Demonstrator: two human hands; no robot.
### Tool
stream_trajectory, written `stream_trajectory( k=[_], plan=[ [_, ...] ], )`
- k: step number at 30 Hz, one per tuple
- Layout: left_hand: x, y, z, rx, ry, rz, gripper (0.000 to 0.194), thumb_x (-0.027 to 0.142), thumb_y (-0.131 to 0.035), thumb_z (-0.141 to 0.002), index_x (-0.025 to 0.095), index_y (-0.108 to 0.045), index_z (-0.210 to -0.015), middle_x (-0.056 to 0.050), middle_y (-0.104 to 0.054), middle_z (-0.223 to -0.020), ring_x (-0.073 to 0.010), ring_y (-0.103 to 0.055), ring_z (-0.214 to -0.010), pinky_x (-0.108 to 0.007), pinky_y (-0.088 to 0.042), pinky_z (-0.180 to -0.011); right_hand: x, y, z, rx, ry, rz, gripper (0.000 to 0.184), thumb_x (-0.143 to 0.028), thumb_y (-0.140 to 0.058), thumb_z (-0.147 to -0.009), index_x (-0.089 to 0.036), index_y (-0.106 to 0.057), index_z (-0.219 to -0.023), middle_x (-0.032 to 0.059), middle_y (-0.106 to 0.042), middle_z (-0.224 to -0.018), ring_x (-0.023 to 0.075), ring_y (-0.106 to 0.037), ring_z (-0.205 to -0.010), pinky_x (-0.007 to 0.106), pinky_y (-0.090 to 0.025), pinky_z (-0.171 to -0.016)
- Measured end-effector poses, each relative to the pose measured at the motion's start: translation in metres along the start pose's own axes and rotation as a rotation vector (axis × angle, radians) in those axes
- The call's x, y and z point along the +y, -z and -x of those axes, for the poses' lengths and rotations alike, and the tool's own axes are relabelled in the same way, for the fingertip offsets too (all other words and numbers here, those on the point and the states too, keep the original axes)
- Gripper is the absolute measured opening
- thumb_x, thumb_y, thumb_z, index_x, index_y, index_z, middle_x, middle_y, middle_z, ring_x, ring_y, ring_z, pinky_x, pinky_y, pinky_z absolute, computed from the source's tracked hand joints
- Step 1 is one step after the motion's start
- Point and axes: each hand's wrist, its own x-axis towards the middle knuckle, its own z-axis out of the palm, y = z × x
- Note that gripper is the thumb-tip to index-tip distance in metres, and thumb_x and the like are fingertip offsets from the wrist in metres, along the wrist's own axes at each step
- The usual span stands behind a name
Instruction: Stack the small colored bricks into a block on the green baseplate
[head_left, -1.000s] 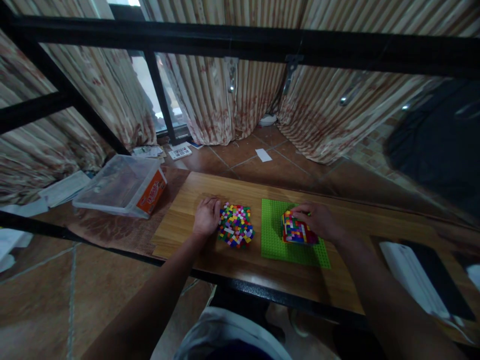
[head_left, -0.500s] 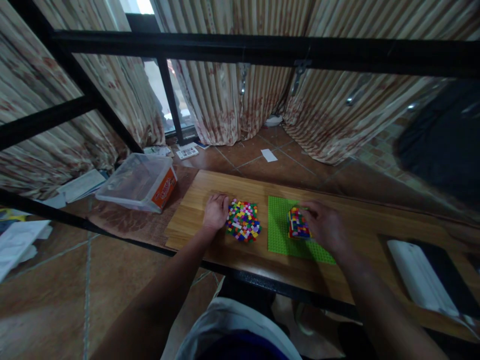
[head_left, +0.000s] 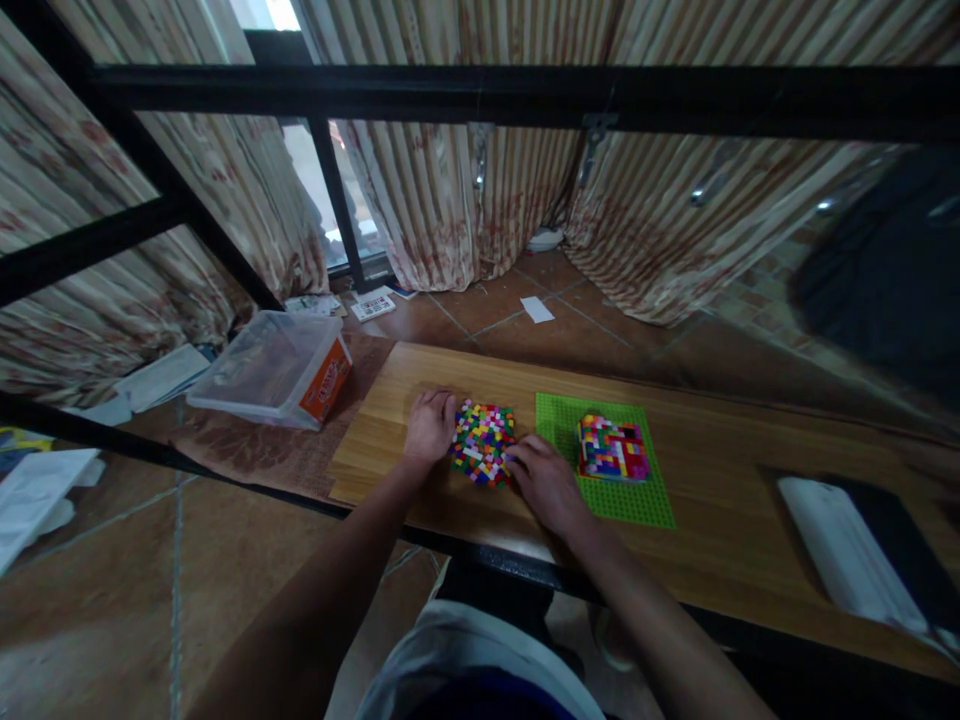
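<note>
A spread of small multicoloured building bricks (head_left: pixel 484 445) lies on the wooden table. My left hand (head_left: pixel 431 425) rests at the left side of these bricks, fingers stretched forward and down on the tabletop, holding nothing that shows. At the right edge of the loose bricks is my right hand (head_left: pixel 544 480), its fingertips drawn together and touching them; anything between the tips is too small to make out. Further right, a block built of many coloured bricks (head_left: pixel 611 450) stands on a green studded baseplate (head_left: pixel 555 415). A dark gap shows in the block's top near its far right corner.
The wooden table (head_left: pixel 720 480) carries a white device (head_left: pixel 844 545) and a dark flat object at its right end. Left of the table stands a clear plastic box (head_left: pixel 262 365) with an orange label. A black metal bar (head_left: pixel 480 92) crosses in front of the curtains.
My right hand has left the brick block on the baseplate and moved left to the loose bricks, uncovering the block's right part. My left hand has stayed in place.
</note>
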Motion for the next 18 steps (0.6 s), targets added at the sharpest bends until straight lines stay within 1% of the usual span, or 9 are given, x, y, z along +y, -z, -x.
stream_trajectory(
  k=[2,5,8,10,13,15,16,17,18],
  plan=[
    [-0.001,0.000,0.000,0.007,-0.008,0.001,0.034,0.029,-0.036,-0.099,0.018,-0.067,-0.093,-0.010,-0.071,-0.099,-0.0241,-0.063,-0.099,-0.044,-0.050,-0.097,-0.003,0.000,-0.002,-0.005,-0.015,0.001,0.017,-0.020,-0.051,-0.094,-0.024,-0.064,-0.084,0.0044,-0.062,-0.092,0.0192,-0.060,-0.090,0.032,-0.047,-0.084],
    [-0.002,0.000,0.000,0.019,-0.028,-0.001,0.033,0.029,-0.036,-0.099,0.019,-0.067,-0.093,-0.009,-0.071,-0.100,-0.0236,-0.064,-0.099,-0.043,-0.050,-0.097,-0.009,0.004,-0.001,0.008,-0.049,-0.037,0.013,-0.017,-0.053,-0.091,-0.023,-0.061,-0.082,0.0038,-0.062,-0.089,0.0193,-0.060,-0.089,0.032,-0.047,-0.082],
    [-0.004,0.000,-0.001,0.018,-0.040,-0.012,0.033,0.029,-0.036,-0.099,0.019,-0.067,-0.092,-0.009,-0.071,-0.100,-0.0236,-0.064,-0.099,-0.043,-0.050,-0.097,-0.012,0.015,0.006,0.048,-0.080,-0.152,0.011,-0.016,-0.054,-0.090,-0.023,-0.060,-0.084,0.0022,-0.064,-0.086,0.0179,-0.061,-0.084,0.030,-0.047,-0.078],
    [-0.005,0.000,-0.001,0.015,-0.045,-0.022,0.033,0.030,-0.036,-0.099,0.019,-0.067,-0.092,-0.010,-0.071,-0.101,-0.0242,-0.064,-0.100,-0.044,-0.050,-0.097,-0.009,0.026,0.013,0.097,-0.100,-0.223,0.011,-0.019,-0.053,-0.091,-0.023,-0.061,-0.085,0.0019,-0.066,-0.086,0.0172,-0.063,-0.082,0.030,-0.048,-0.076],
    [-0.007,0.000,-0.001,0.016,-0.055,-0.028,0.034,0.032,-0.035,-0.099,0.020,-0.067,-0.093,-0.010,-0.071,-0.103,-0.0246,-0.063,-0.101,-0.044,-0.050,-0.097,0.010,0.048,0.023,0.238,-0.167,-0.266,0.014,-0.027,-0.053,-0.092,-0.024,-0.067,-0.091,0.0037,-0.070,-0.093,0.0186,-0.065,-0.088,0.032,-0.050,-0.081],
    [-0.008,0.000,-0.002,0.015,-0.057,-0.025,0.034,0.032,-0.036,-0.099,0.020,-0.067,-0.093,-0.010,-0.071,-0.102,-0.0244,-0.063,-0.101,-0.044,-0.050,-0.097,0.029,0.064,0.027,0.336,-0.227,-0.266,0.018,-0.031,-0.055,-0.090,-0.024,-0.070,-0.097,0.0051,-0.072,-0.100,0.0205,-0.066,-0.095,0.035,-0.051,-0.087],
    [-0.009,0.000,-0.002,0.015,-0.055,-0.024,0.034,0.033,-0.036,-0.099,0.020,-0.067,-0.093,-0.010,-0.071,-0.102,-0.0243,-0.063,-0.101,-0.044,-0.050,-0.097,0.039,0.072,0.027,0.377,-0.255,-0.265,0.020,-0.033,-0.055,-0.090,-0.024,-0.071,-0.097,0.0057,-0.072,-0.103,0.0212,-0.067,-0.095,0.036,-0.051,-0.087],
    [-0.009,0.000,-0.002,0.013,-0.054,-0.023,0.034,0.033,-0.036,-0.099,0.020,-0.067,-0.093,-0.010,-0.070,-0.102,-0.0243,-0.063,-0.101,-0.044,-0.049,-0.097,0.049,0.079,0.026,0.393,-0.278,-0.258,0.022,-0.033,-0.054,-0.090,-0.023,-0.071,-0.099,0.0061,-0.072,-0.103,0.0213,-0.067,-0.094,0.036,-0.052,-0.086],
    [-0.009,0.000,-0.002,0.011,-0.053,-0.021,0.034,0.033,-0.036,-0.099,0.020,-0.067,-0.093,-0.010,-0.070,-0.102,-0.0242,-0.063,-0.101,-0.044,-0.049,-0.097,0.058,0.085,0.025,0.422,-0.309,-0.230,0.023,-0.034,-0.055,-0.089,-0.022,-0.072,-0.097,0.0061,-0.073,-0.100,0.0210,-0.068,-0.090,0.036,-0.053,-0.084]
  ],
)
